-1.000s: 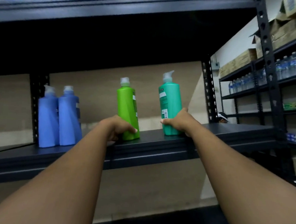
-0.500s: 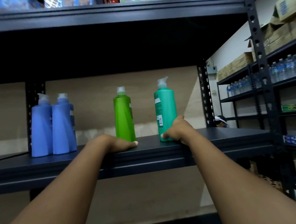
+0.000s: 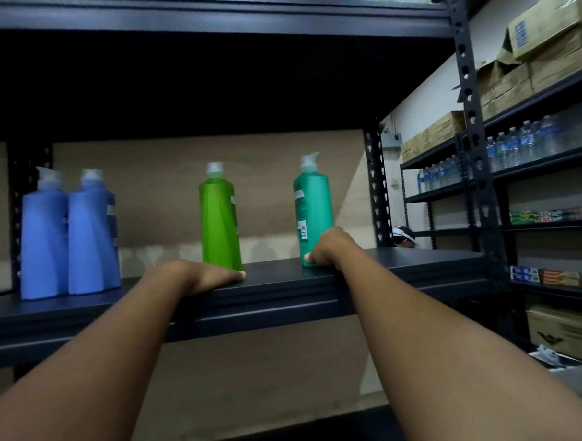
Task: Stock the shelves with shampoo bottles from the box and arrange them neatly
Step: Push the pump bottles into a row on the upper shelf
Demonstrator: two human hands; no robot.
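A dark metal shelf (image 3: 76,307) at chest height holds two blue shampoo bottles (image 3: 69,235) side by side at the left, a green bottle (image 3: 220,220) in the middle and a teal pump bottle (image 3: 312,208) to the right. All stand upright. My left hand (image 3: 202,276) rests on the shelf's front edge at the foot of the green bottle, thumb lying flat, fingers not round the bottle. My right hand (image 3: 328,247) grips the teal bottle low at its base. The box is out of view.
The shelf above (image 3: 226,18) carries packaged goods. A perforated upright post (image 3: 469,128) bounds the shelf's right end. Racks at the right hold water bottles (image 3: 522,148), cardboard boxes (image 3: 533,74) and toothpaste packs (image 3: 556,278). A person's capped head (image 3: 405,236) shows behind.
My left hand has let go of the green bottle and dropped onto the shelf edge. My right hand slid lower on the teal bottle. The camera tilted so the shelf sits lower in view.
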